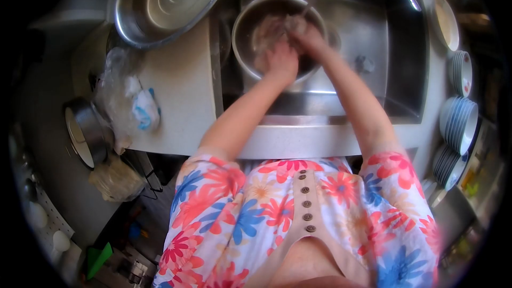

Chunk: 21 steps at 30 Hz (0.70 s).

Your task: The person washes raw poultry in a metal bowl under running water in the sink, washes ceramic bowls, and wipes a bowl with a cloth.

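Observation:
A round metal bowl (238, 48) stands in the left part of the sink. Both my hands are inside it, blurred by motion. My left hand (281, 61) presses down among pale pinkish, wet-looking pieces (265, 34), perhaps meat; its fingers are smeared. Beside it, my right hand (308, 37) has its fingers curled in around part of the pale mass, which I cannot make out clearly. What looks like a thin stream of water (308, 7) comes down at the bowl's far right rim.
A large metal basin (125, 24) sits on the counter at the upper left, above a clear plastic bag (114, 74) and a blue-and-white packet (145, 109). The sink floor (362, 32) holds a small grey object (365, 64). Stacked bowls (460, 125) line the right edge.

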Each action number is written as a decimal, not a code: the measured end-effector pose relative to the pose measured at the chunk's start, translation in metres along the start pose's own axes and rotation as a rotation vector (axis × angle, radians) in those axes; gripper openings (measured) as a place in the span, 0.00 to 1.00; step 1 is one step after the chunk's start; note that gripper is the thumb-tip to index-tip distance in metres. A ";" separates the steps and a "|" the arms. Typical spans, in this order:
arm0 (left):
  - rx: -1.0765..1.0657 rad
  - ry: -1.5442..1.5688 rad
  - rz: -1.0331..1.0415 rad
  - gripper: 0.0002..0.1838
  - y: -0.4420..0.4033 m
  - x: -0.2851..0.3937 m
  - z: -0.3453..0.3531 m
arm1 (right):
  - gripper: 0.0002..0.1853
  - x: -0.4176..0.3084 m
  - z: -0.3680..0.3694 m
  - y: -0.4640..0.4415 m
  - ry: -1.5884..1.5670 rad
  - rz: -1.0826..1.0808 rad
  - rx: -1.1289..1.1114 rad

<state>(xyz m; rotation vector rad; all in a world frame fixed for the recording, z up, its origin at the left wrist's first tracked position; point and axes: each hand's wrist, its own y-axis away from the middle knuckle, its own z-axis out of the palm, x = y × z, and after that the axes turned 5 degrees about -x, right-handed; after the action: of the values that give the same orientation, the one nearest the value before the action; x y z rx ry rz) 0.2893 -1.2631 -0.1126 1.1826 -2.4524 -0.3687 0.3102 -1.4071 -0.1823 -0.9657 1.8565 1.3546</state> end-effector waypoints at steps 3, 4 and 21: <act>-0.092 0.268 -0.040 0.22 -0.003 -0.012 -0.005 | 0.38 -0.026 -0.007 0.013 0.221 -0.010 0.000; -0.160 0.297 -0.006 0.22 0.000 -0.017 -0.012 | 0.37 -0.036 -0.010 0.018 0.155 0.029 -0.053; 0.256 0.068 0.090 0.10 -0.003 -0.033 0.018 | 0.29 0.012 0.005 0.004 0.673 -0.139 0.075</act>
<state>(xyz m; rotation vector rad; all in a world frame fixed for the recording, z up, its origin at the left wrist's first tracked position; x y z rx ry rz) 0.3024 -1.2377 -0.1378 1.1556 -2.5377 0.0132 0.3005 -1.4037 -0.1919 -1.6161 2.2356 0.9257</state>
